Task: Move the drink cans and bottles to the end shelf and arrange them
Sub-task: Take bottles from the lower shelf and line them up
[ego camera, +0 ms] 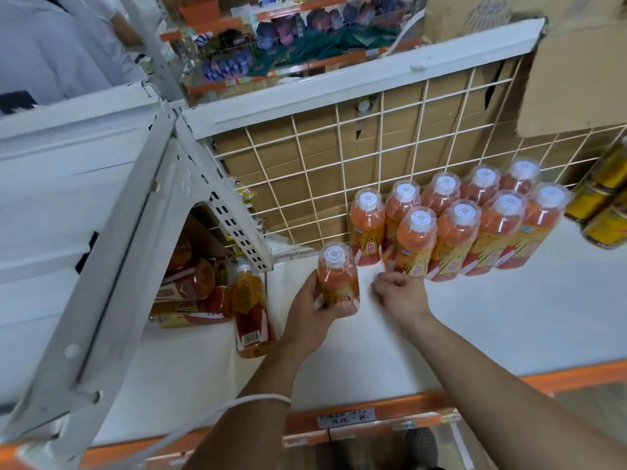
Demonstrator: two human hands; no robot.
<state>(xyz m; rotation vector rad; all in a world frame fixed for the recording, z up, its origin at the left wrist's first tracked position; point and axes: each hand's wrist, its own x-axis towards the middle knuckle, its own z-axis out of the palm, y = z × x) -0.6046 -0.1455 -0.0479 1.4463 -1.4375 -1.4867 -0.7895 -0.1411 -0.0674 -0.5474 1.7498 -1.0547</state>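
From the head camera I saw the left hand (310,310) gripping a bottle (337,276) of orange drink, fingers wrapped round its lower body, holding it upright just above the white shelf (475,334), left of the standing group. The right hand (398,295) sat just beside it with its fingers curled under; I could see nothing in it, though blur softened the fingertips. It lay close in front of the nearest standing bottle (415,245).

Nine like bottles (458,228) stood in two packed rows, five behind and four in front, the back row against the wire grid (305,157). Cardboard (441,106) showed behind the grid. At the right edge I made out dark yellow cans (604,198), partly cut off.

To the left, one bottle (252,307) lay on its side by the perforated post (237,218), and more lay heaped (190,290) beyond it. A handwritten label (346,417) sat on the orange shelf edge (559,378).
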